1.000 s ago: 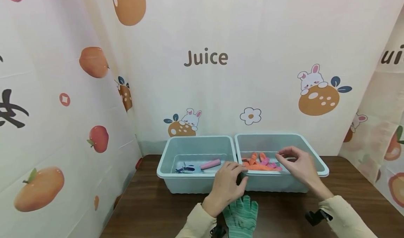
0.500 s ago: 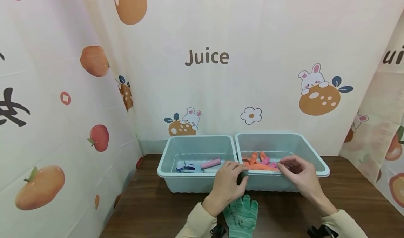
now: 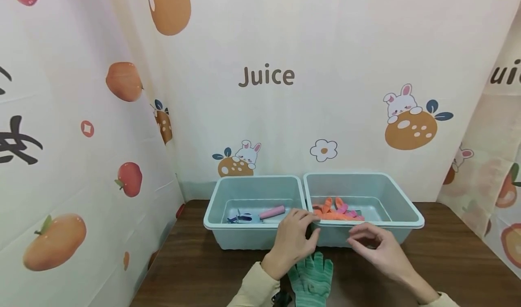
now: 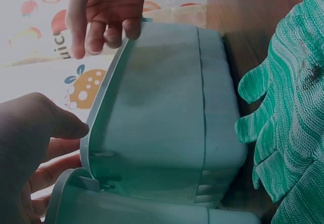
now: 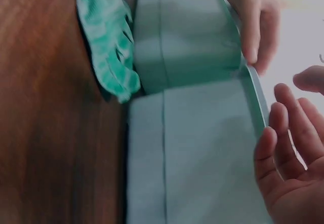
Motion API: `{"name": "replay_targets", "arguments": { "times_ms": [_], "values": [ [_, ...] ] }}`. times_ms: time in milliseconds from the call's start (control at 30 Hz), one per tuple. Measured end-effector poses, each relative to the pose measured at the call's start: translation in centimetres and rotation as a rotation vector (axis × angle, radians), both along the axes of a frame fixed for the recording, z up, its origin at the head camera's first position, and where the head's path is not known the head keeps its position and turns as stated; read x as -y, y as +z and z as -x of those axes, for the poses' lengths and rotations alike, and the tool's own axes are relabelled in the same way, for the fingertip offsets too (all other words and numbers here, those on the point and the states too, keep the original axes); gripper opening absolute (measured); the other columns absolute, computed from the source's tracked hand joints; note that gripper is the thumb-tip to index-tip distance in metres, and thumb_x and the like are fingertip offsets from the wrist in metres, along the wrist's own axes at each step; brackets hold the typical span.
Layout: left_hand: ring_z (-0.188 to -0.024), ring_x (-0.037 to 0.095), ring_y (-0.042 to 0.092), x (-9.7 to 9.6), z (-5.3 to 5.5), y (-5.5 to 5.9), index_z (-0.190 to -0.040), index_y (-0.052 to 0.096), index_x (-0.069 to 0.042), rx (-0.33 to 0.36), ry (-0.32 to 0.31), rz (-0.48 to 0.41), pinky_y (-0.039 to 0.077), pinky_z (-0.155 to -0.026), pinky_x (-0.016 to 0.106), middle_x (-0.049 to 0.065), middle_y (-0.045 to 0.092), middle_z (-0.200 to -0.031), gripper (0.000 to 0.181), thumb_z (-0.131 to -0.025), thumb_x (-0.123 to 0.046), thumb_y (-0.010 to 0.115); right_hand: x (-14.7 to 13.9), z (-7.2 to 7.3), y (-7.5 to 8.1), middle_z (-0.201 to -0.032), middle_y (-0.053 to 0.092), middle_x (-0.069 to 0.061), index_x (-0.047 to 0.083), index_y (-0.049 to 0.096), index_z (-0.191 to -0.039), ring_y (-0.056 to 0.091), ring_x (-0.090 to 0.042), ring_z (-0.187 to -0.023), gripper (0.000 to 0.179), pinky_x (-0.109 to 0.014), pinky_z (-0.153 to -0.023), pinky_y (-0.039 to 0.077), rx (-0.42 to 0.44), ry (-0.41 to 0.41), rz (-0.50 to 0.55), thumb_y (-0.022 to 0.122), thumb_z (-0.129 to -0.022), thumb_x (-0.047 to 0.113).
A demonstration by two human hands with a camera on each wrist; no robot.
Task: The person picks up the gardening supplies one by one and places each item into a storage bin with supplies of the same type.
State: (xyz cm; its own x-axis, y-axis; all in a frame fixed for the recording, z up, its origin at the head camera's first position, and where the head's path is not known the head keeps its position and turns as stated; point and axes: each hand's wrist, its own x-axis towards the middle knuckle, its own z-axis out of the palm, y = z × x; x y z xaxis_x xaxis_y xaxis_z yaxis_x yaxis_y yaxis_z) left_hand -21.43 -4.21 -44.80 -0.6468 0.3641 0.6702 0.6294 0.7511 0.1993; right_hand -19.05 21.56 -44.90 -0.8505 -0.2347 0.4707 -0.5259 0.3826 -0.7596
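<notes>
My left hand (image 3: 291, 241) rests over the neighbouring rims of two pale blue-green plastic bins, the left bin (image 3: 248, 238) and the right bin (image 3: 407, 223). Its fingers are loosely bent, the thumb apart. Just in front of the right bin's near wall hovers my right hand (image 3: 380, 252), fingers relaxed and holding nothing visible; the right wrist view shows its fingers (image 5: 293, 158) beside the rim. Inside the right bin lie an orange glove (image 3: 334, 215) and a pink item (image 3: 343, 207). Below my left hand, a green striped knit glove (image 3: 311, 280) lies flat.
The left bin holds a pink cylinder (image 3: 272, 212) and small dark blue and light blue items (image 3: 244, 218), too small to identify. Both bins stand on a dark wooden table (image 3: 183, 266). A printed curtain (image 3: 268, 117) hangs right behind them.
My right hand has moved from inside the right bin's opening back toward me, over its near rim and lower. The left hand stays where it was.
</notes>
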Motion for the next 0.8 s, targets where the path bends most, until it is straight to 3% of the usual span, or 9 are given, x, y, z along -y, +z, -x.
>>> {"name": "replay_targets", "arguments": {
  "times_ms": [167, 333, 800],
  "values": [
    [-0.107, 0.014, 0.068, 0.0, 0.0, 0.0, -0.118, 0.080, -0.022, -0.017, 0.009, -0.004, 0.059, -0.090, 0.029, -0.005, 0.076, -0.114, 0.023, -0.096, -0.027, 0.079, 0.5, -0.4, -0.8, -0.096, 0.079, -0.003, 0.008, 0.072, -0.112, 0.072, -0.007, -0.082, 0.016, -0.027, -0.068, 0.059, 0.090, 0.164, -0.037, 0.076, -0.097, 0.005],
    [-0.107, 0.013, 0.068, 0.1, 0.0, 0.1, -0.118, 0.080, -0.023, 0.011, 0.007, -0.006, 0.060, -0.091, 0.029, -0.006, 0.077, -0.114, 0.022, -0.096, -0.028, 0.079, 0.6, -0.6, -2.0, -0.102, 0.077, -0.009, 0.009, 0.071, -0.117, 0.071, -0.006, -0.086, 0.019, -0.026, -0.072, 0.059, 0.185, 0.321, -0.106, 0.076, -0.099, 0.011],
    [-0.109, 0.014, 0.068, 0.0, 0.0, 0.2, -0.119, 0.080, -0.023, 0.041, 0.001, -0.011, 0.060, -0.092, 0.030, -0.006, 0.076, -0.116, 0.022, -0.098, -0.028, 0.077, 1.7, -1.1, -4.8, -0.108, 0.076, -0.015, -0.001, 0.068, -0.124, 0.070, -0.002, -0.089, 0.028, -0.026, -0.072, 0.060, 0.267, 0.435, -0.141, 0.074, -0.100, 0.013]
  ]
}}
